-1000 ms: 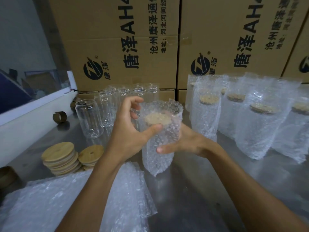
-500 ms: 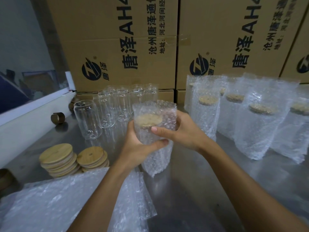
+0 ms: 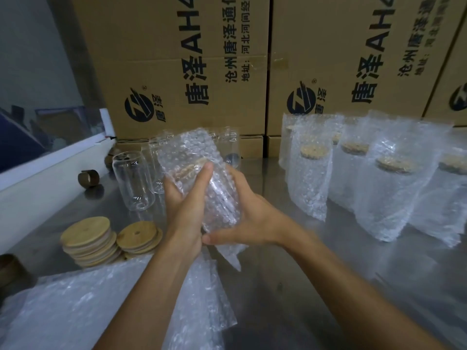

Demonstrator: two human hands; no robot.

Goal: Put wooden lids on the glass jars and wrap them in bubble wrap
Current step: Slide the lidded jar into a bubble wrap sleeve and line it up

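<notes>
A lidded glass jar inside a bubble wrap sleeve [image 3: 217, 195] is tilted in the air above the steel table [image 3: 290, 286], its top leaning away to the left. My left hand [image 3: 185, 210] grips its left side, thumb pressed on the wrap near the wooden lid. My right hand [image 3: 249, 218] cups it from the right and below. Bare glass jars [image 3: 130, 181] stand behind to the left. Two stacks of wooden lids [image 3: 89, 239] lie at the left. Loose bubble wrap sheets [image 3: 101, 306] lie at the near left.
Several wrapped, lidded jars [image 3: 309, 170] stand in rows at the right. Large cardboard boxes [image 3: 177, 66] wall off the back. Brown tape cores sit at the left: one [image 3: 88, 178] by a white ledge, another [image 3: 10, 270] at the table edge.
The wrapped jar stood upright on the table a second ago; both hands have since closed round it, lifted it and tipped its top away to the left.
</notes>
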